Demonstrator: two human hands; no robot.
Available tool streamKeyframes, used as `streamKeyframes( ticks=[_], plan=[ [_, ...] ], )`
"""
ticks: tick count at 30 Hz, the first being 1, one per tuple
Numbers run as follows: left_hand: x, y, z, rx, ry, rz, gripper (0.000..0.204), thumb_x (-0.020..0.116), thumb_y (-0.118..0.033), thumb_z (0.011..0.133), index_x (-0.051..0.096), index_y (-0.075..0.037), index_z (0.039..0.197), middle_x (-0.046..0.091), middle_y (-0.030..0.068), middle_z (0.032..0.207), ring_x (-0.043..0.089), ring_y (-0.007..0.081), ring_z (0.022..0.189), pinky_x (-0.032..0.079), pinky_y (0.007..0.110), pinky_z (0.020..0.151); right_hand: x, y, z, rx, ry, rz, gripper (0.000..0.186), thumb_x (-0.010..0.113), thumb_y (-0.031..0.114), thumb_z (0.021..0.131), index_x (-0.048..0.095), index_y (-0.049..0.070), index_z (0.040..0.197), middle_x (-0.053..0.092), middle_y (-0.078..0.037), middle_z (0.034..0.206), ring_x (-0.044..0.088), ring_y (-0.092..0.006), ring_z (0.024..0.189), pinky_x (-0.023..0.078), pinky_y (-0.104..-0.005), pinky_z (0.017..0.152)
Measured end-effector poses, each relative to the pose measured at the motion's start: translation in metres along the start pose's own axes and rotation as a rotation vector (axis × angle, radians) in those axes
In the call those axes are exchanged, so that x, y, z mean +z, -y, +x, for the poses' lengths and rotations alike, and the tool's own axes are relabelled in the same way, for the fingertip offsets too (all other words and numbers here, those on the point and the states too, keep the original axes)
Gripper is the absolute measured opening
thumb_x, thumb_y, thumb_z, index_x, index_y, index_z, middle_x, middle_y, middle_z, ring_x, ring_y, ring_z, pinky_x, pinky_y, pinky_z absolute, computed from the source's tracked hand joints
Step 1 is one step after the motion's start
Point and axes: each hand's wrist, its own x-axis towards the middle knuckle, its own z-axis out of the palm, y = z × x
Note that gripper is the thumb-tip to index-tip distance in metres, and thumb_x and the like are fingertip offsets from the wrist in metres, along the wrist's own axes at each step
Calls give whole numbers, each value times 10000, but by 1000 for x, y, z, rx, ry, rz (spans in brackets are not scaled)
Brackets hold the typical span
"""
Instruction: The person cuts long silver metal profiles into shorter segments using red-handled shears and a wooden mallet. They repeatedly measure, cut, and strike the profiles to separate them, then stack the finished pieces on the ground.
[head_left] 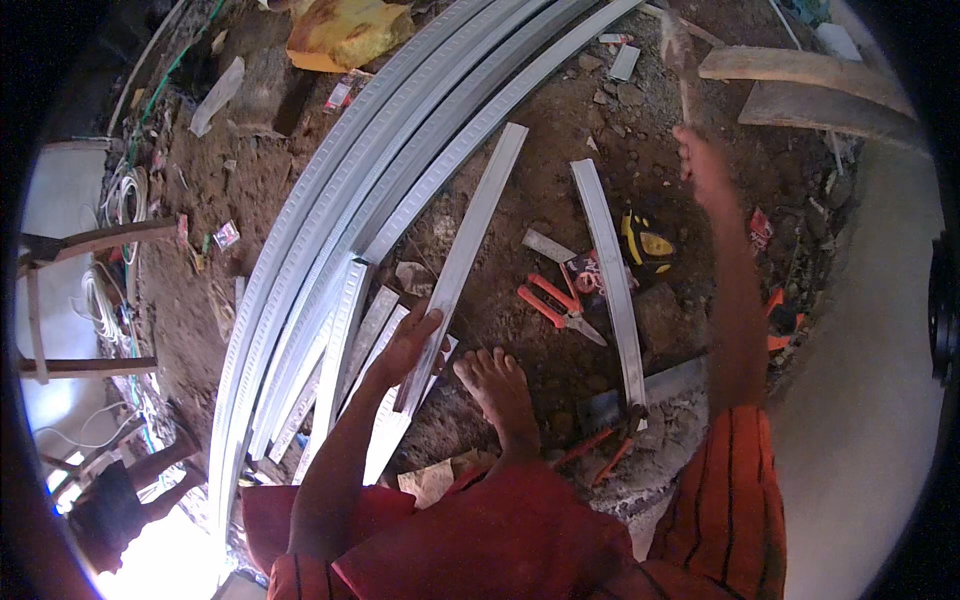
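Note:
My left hand (408, 345) is closed around the lower part of a short silvery metal channel (478, 220), which slants up and right across the dirt. Higher up on the right, my right hand (703, 168) grips a hammer-like tool (677, 50) by its handle; its upper end is blurred. Between the hands lie orange-handled snips (562, 306) and a yellow and black tape measure (648, 243). A second short channel (608, 285) rests to their right. At its lower end is another orange-handled cutting tool (622, 446), partly hidden. My bare foot (498, 395) is beside the held channel.
Long bundled metal channels (330, 200) sweep along the left, with shorter offcuts (372, 335) beside them. Wooden boards (810, 75) lie at upper right, near a pale wall (860, 330). A yellow sack (348, 32) is at the top, coiled white cable (98, 300) far left.

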Motion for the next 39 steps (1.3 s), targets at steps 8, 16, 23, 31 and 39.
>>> streamKeyframes(
  ticks=[8, 16, 23, 31, 39],
  plan=[
    [19, 24, -19, 189, -260, 570, 556, 382, -466, 961, 506, 8, 1224, 594, 216, 1083, 558, 266, 1026, 420, 397, 880, 72, -28, -203, -297, -111, 291, 267, 589, 112, 821, 507, 7, 1053, 530, -37, 693, 511, -104, 571, 422, -259, 518],
    [13, 19, -13, 208, -234, 561, 629, 361, -520, 949, 600, 56, 864, 579, 170, 658, 591, 266, 710, 443, 413, 724, 130, 6, -237, -531, -17, 384, 208, 551, 99, 855, 458, 34, 1029, 492, -21, 662, 447, -73, 503, 390, -240, 445],
    [-8, 52, 19, 175, -174, 523, 638, 353, -510, 956, 604, 73, 890, 606, 188, 714, 604, 258, 756, 448, 408, 739, 160, -76, -192, -809, -218, -252, 121, 608, 119, 858, 521, 41, 887, 576, -35, 700, 516, -94, 546, 454, -257, 513],
    [-29, 61, 18, 110, -90, 390, 666, 351, -622, 910, 593, -2, 902, 556, 80, 605, 562, 178, 532, 459, 336, 515, 161, 60, -245, -745, -148, 189, 107, 617, 153, 873, 545, 75, 880, 551, 4, 631, 513, -78, 526, 420, -237, 511],
    [-15, 46, 17, 121, -163, 495, 730, 349, -652, 894, 606, 28, 954, 585, 122, 666, 570, 198, 602, 464, 363, 600, 172, -91, -219, -631, -84, -297, 208, 686, 194, 826, 538, 57, 878, 555, -14, 636, 527, -111, 533, 452, -275, 530]
  ],
)
